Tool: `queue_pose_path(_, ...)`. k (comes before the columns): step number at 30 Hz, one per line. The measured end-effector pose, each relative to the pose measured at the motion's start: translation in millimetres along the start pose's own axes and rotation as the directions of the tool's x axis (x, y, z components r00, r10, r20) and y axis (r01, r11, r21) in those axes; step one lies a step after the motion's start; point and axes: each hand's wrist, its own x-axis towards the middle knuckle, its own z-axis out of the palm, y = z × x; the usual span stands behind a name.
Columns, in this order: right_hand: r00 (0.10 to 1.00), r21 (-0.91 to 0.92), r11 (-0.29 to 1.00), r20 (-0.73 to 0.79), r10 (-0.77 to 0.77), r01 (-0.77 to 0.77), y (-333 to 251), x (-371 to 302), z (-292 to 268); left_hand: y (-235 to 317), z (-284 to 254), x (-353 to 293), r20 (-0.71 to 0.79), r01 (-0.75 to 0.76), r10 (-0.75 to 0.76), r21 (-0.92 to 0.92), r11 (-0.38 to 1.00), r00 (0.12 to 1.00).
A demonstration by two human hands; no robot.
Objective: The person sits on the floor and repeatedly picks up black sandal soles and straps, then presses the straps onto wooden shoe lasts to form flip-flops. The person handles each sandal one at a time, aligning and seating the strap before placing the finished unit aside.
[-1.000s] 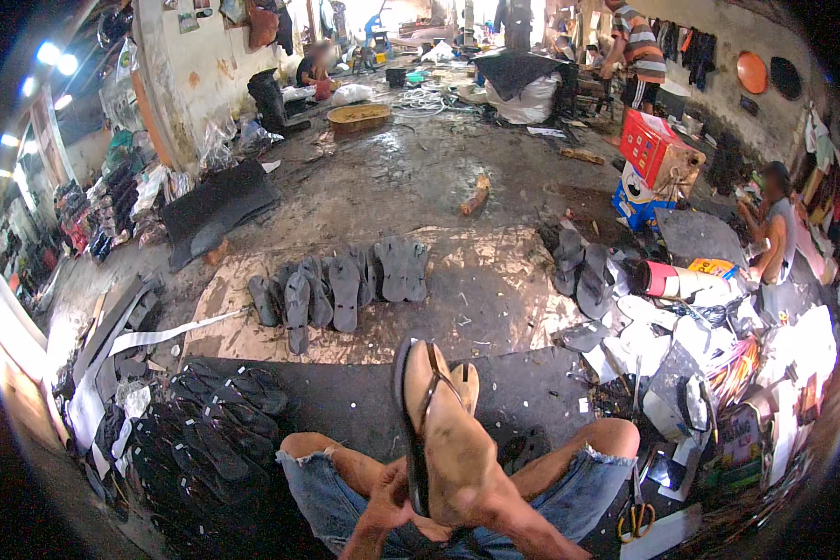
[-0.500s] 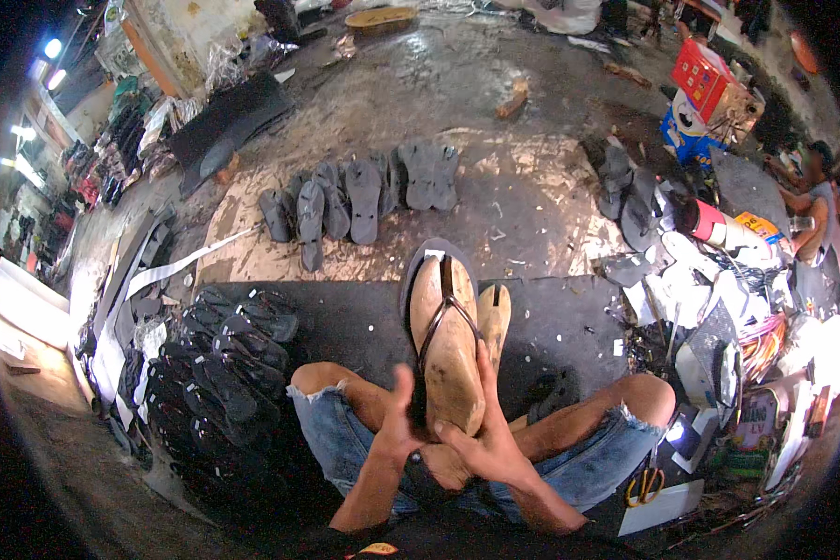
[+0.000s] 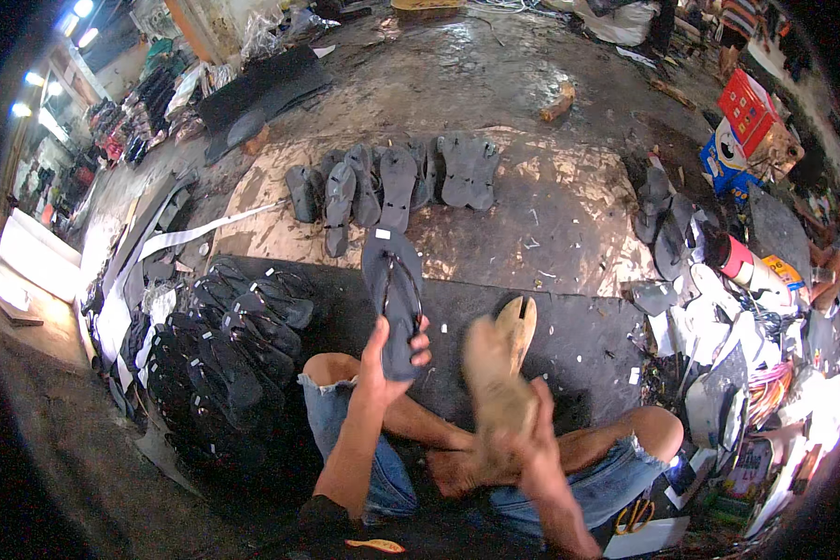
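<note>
– What do we have in the left hand?
– A black flip-flop, toe pointing away from us, upper face showing, with a dark thong strap and a small white label at the toe.
– And in our right hand?
– We see a tan, foot-shaped form, bare of any sandal, apart from the flip-flop and too blurred for us to make out its toe.

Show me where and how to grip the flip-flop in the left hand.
Probably best to pinch the flip-flop across its toe end, from the far side: that end points away and is free, while the left hand wraps the heel end.
</note>
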Motion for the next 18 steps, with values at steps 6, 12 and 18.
queue_pose_path(6,0.948,-0.853,0.519,-0.120,-0.294,0.053,16.3,131.2,-78.7,-44.4,54.4,-50.4,0.432,0.206,-0.076,-0.263,0.943,0.899)
queue_pose_path(12,0.583,-0.585,0.187,0.618,-0.528,0.790,-134.2,136.8,43.2,-62.6,61.0,-69.2,0.488,0.435,-0.355,-0.058,0.898,0.797)
queue_pose_path(18,0.639,-0.456,0.583,0.755,-0.146,0.673,-111.4,235.5,119.3,-26.0,29.6,-117.7,-0.223,0.105,0.166,0.844,0.525,0.961)
